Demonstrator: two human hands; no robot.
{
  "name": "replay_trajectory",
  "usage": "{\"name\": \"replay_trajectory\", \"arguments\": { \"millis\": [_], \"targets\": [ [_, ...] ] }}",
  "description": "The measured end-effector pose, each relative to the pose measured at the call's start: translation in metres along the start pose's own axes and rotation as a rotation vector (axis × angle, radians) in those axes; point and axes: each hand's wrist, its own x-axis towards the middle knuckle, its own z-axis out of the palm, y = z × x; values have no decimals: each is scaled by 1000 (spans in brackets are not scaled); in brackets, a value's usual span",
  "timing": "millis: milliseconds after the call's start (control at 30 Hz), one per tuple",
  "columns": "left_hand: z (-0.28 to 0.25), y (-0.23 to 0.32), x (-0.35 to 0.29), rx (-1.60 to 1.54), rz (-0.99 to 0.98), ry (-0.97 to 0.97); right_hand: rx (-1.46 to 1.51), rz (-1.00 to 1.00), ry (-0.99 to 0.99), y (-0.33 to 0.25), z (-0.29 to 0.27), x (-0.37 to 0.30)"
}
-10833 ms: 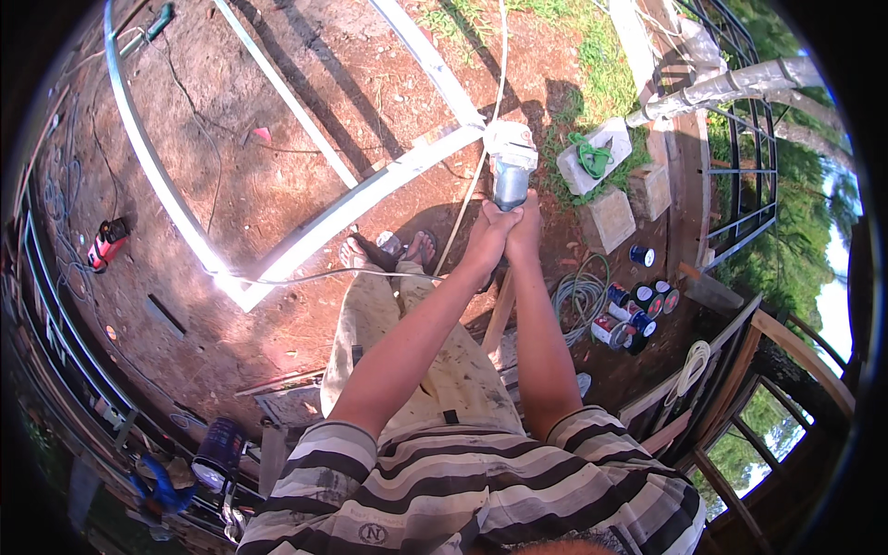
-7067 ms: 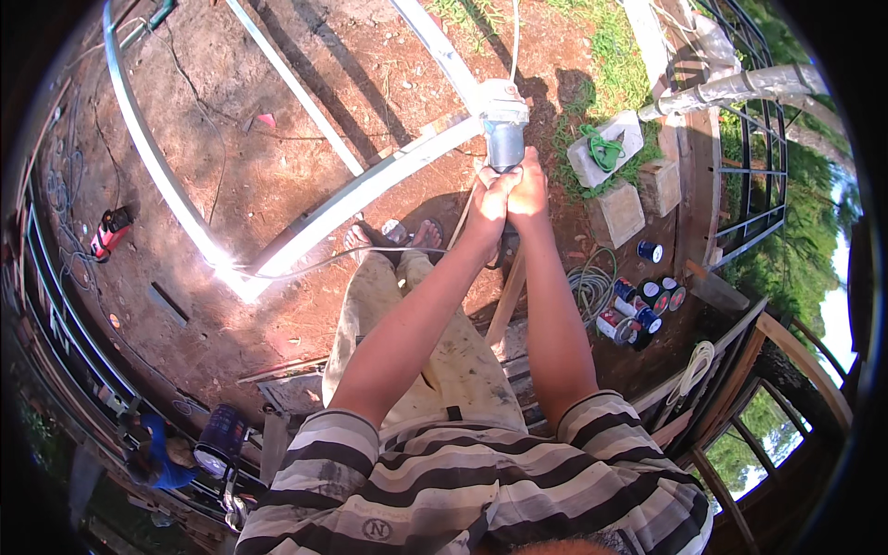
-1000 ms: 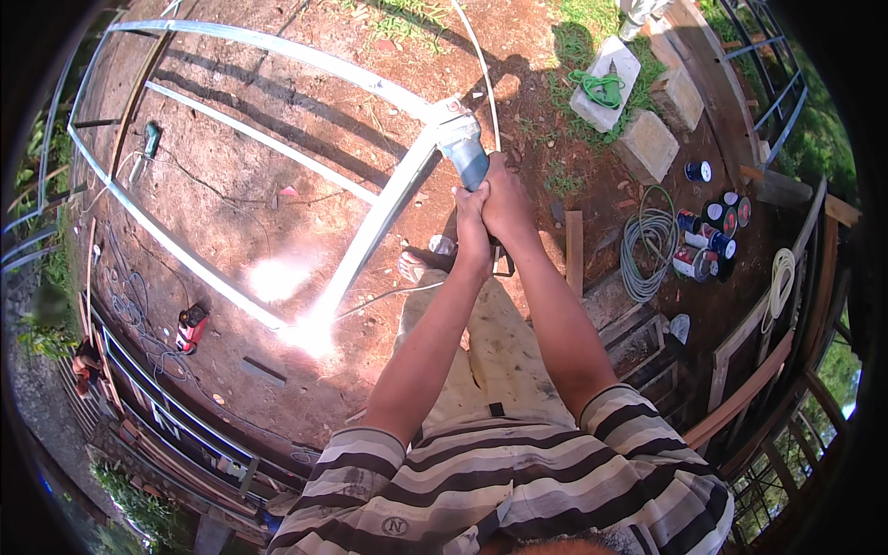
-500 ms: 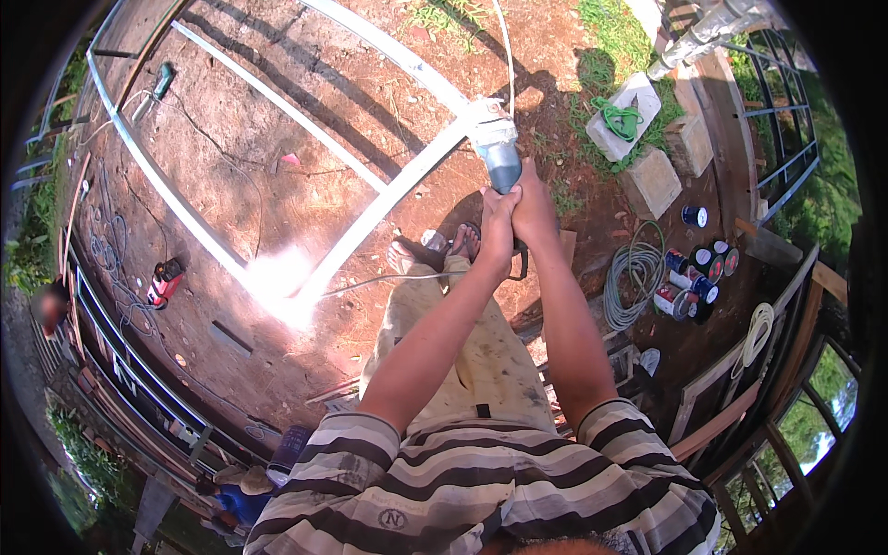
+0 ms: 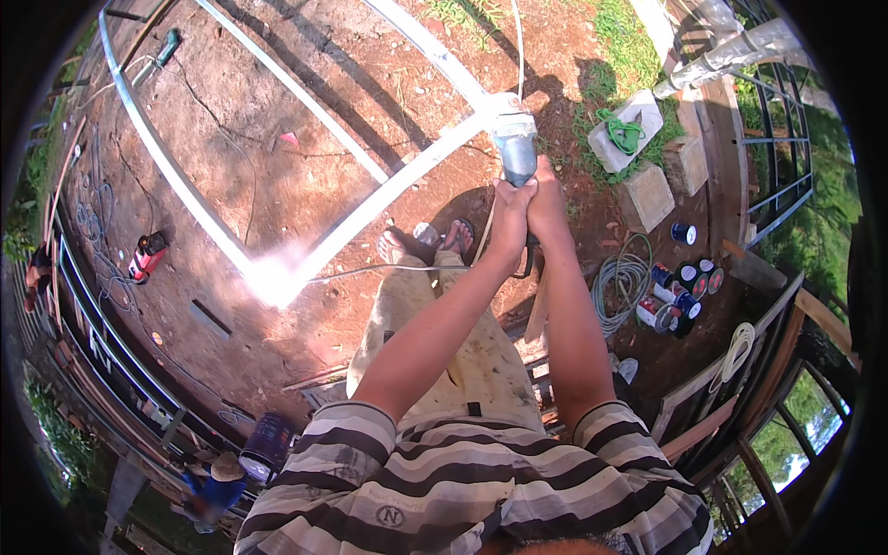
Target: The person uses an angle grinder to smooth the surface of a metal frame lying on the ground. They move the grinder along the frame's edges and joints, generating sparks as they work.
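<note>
Status: apparently mid-operation at one joint of the pale metal frame (image 5: 185, 182), spread over the reddish ground (image 5: 305, 347). Angle grinder (image 5: 517, 155) at the near right corner of the frame, head over the meeting of near bar (image 5: 393, 192) and right bar (image 5: 427, 53); contact of head with metal not verifiable from this view. Left hand (image 5: 510, 213) and right hand (image 5: 548, 192) curled closely around the rear of the angle grinder, side by side; individual fingers largely hidden. Completed, judging by layout: near bar set between both near corners, inner bar (image 5: 296, 90) brought up to the near bar. Outstanding: amount of finishing at the near right corner, impossible to read beneath the angle grinder; condition of the near left corner, likewise unreadable, owing to strong glare. Containers: single dark blue can (image 5: 683, 233) towards the right edge of the ground; near it, closely grouped cans (image 5: 666, 294), some seemingly laid over, contents and fill not visible. Larger dark blue drum (image 5: 266, 444) at the lower left edge of the ground, contents likewise not visible. Small crumpled pale item (image 5: 425, 233) between the feet (image 5: 389, 246), kind and contents unclear. Concrete block (image 5: 609, 153) beyond the cans, carrying a bundle of green cord (image 5: 625, 134) near its middle rather than at any corner.
</note>
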Motion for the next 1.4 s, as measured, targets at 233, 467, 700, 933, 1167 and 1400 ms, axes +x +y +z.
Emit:
{"name": "replay_trajectory", "arguments": {
  "millis": [233, 467, 700, 933, 1167, 1400],
  "targets": [
    [0, 0, -5, -21, -19, -2, 6, 4, -43, -2, -3, -3],
    [-5, -3, -1, -37, -12, -32, 119, -38, -70, 4, 1, 0],
    [-5, 0, -5, -28, -39, -93, 95, -42, -38, 3, -5, -6],
    [2, -9, 2, -73, -32, -72, 106, -74, -4, 8, -3, -1],
    [3, -24, 9, -57, -10, -24, -6, -109, 2, 6, -7, 3],
    [9, -21, 0, -212, -26, -49, -132, -181, 5, 6, -13, -2]
  ]
}}
